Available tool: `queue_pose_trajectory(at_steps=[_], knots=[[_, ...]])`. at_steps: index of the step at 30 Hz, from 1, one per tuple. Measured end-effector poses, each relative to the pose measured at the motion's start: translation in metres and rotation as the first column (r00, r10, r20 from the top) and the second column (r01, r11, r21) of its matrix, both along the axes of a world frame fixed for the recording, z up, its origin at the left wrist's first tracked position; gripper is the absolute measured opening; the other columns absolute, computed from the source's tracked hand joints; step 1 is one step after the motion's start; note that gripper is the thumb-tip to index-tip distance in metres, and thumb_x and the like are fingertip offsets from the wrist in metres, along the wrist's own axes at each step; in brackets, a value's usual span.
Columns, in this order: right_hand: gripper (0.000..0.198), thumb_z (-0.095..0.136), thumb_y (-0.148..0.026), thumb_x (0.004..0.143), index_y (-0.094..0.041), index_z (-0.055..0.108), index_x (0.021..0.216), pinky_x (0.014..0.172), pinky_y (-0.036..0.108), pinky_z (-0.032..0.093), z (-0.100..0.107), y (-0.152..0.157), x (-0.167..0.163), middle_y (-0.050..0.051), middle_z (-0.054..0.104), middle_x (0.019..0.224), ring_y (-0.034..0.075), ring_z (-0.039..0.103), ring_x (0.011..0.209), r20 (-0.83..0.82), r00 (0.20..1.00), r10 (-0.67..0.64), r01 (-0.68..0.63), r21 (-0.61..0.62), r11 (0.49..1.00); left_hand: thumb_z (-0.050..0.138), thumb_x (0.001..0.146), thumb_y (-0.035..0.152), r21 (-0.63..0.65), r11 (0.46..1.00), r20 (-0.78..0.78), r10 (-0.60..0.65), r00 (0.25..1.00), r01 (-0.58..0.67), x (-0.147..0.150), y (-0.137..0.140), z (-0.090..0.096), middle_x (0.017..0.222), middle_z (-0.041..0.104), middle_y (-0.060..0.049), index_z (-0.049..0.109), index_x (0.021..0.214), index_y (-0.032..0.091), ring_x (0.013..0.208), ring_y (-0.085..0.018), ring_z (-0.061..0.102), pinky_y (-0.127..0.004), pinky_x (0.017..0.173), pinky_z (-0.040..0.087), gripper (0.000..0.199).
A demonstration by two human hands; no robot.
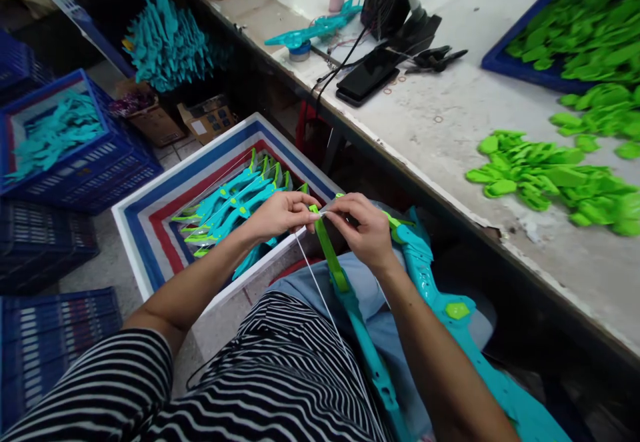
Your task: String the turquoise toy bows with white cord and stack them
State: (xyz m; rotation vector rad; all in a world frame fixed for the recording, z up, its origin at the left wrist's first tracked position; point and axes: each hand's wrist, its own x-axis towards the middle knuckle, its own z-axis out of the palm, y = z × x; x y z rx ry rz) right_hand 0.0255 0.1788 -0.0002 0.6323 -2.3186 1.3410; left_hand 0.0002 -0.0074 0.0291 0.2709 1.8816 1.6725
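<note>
Over my lap, a toy bow (365,342) with a turquoise body and a lime-green tip (329,249) slants up toward my hands. My left hand (286,214) is closed, thumb and fingers pinching the white string (313,270) beside that tip. Close to its right, my right hand (364,230) is also closed, pinching the string near the same spot. From the fingers the string runs down across my striped shirt. A second turquoise toy bow part (440,302) with a green hexagonal piece lies to the right of my right arm. Fingertips hide the exact string end.
A white-rimmed crate (150,255) with striped lining holds several strung bows to the left. Blue crates (120,149) stand beyond it. The worktable (415,135) on the right carries a phone (369,82), pliers (436,59), loose green parts (545,169) and a blue bin (520,85).
</note>
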Motion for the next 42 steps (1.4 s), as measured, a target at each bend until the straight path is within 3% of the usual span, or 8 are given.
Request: queue_pose_trajectory(at_steps=[6, 9, 15, 19, 21, 27, 33, 42], knots=[[0.012, 0.056, -0.022, 0.087, -0.020, 0.060, 0.075, 0.073, 0.034, 0.049, -0.002, -0.003, -0.001, 0.004, 0.063, 0.079, 0.019, 0.059, 0.081, -0.074, 0.997, 0.012, -0.006, 0.078, 0.997, 0.069, 0.072, 0.030, -0.162, 0.984, -0.369, 0.005, 0.929, -0.069, 0.004, 0.008, -0.008, 0.068, 0.059, 0.001, 0.059, 0.082, 0.016, 0.062, -0.011, 0.054, -0.023, 0.057, 0.043, 0.020], [0.012, 0.059, -0.026, 0.083, -0.020, 0.059, 0.073, 0.068, 0.034, 0.049, -0.018, 0.022, -0.021, 0.003, 0.061, 0.075, 0.019, 0.058, 0.074, -0.009, 0.975, -0.224, 0.224, -0.018, 0.974, 0.059, 0.077, 0.018, -0.133, 0.968, -0.592, 0.095, 0.800, -0.214, 0.014, 0.018, -0.014, 0.085, 0.063, -0.002, 0.061, 0.082, 0.017, 0.081, -0.014, 0.057, -0.026, 0.074, 0.047, 0.006], [0.015, 0.065, -0.027, 0.077, -0.020, 0.055, 0.069, 0.057, 0.035, 0.049, -0.012, 0.055, -0.036, 0.001, 0.052, 0.064, 0.017, 0.054, 0.058, 0.187, 0.683, -0.706, 0.711, -0.390, 0.585, 0.054, 0.079, 0.016, -0.094, 0.992, -0.522, 0.027, 0.852, -0.089, 0.020, 0.031, -0.014, 0.081, 0.060, -0.004, 0.071, 0.079, 0.017, 0.079, -0.014, 0.057, -0.027, 0.077, 0.047, 0.017], [0.005, 0.060, -0.018, 0.084, -0.021, 0.060, 0.080, 0.078, 0.038, 0.051, 0.011, -0.001, 0.017, 0.004, 0.061, 0.082, 0.020, 0.062, 0.083, -0.248, 0.856, -0.454, 0.437, -0.126, 0.891, 0.060, 0.081, 0.032, 0.075, 0.993, -0.159, 0.106, 0.981, -0.095, 0.002, 0.039, 0.000, 0.081, 0.065, -0.005, 0.071, 0.083, 0.013, 0.081, -0.015, 0.059, -0.029, 0.080, 0.046, 0.022], [0.010, 0.059, -0.011, 0.084, -0.021, 0.060, 0.087, 0.079, 0.036, 0.052, 0.009, -0.026, 0.037, 0.005, 0.062, 0.088, 0.019, 0.061, 0.087, -0.314, 0.894, -0.319, 0.324, -0.037, 0.945, 0.062, 0.079, 0.029, 0.083, 0.989, -0.080, 0.127, 0.989, -0.121, -0.005, 0.038, 0.011, 0.077, 0.065, -0.004, 0.068, 0.076, 0.011, 0.078, -0.014, 0.058, -0.028, 0.078, 0.046, 0.020], [0.013, 0.059, -0.008, 0.084, -0.020, 0.060, 0.089, 0.072, 0.028, 0.052, -0.008, -0.042, 0.036, 0.003, 0.061, 0.086, 0.015, 0.060, 0.079, -0.238, 0.915, -0.326, 0.307, -0.116, 0.945, 0.058, 0.071, 0.006, -0.161, 0.964, -0.512, 0.103, 0.853, -0.213, 0.004, 0.025, 0.046, 0.070, 0.062, -0.001, 0.061, 0.067, 0.013, 0.073, -0.012, 0.057, -0.025, 0.073, 0.046, 0.008], [0.006, 0.060, -0.014, 0.085, -0.020, 0.062, 0.083, 0.067, 0.028, 0.052, -0.003, -0.044, 0.034, 0.002, 0.061, 0.081, 0.014, 0.060, 0.075, -0.090, 0.913, -0.398, 0.366, -0.251, 0.896, 0.054, 0.080, 0.014, 0.042, 0.956, -0.065, 0.292, 0.954, -0.290, 0.015, 0.030, 0.030, 0.063, 0.062, 0.000, 0.057, 0.076, 0.012, 0.045, -0.009, 0.056, -0.019, 0.041, 0.041, 0.005], [0.015, 0.059, -0.012, 0.086, -0.022, 0.069, 0.090, 0.075, 0.028, 0.052, 0.005, -0.043, 0.029, 0.001, 0.063, 0.087, 0.014, 0.061, 0.083, -0.035, 0.925, -0.379, 0.341, -0.364, 0.867, 0.072, 0.071, 0.020, 0.090, 0.988, 0.118, 0.116, 0.986, -0.127, 0.007, 0.018, 0.030, 0.053, 0.062, -0.001, 0.066, 0.074, 0.009, 0.049, -0.011, 0.061, -0.019, 0.048, 0.050, 0.013]])
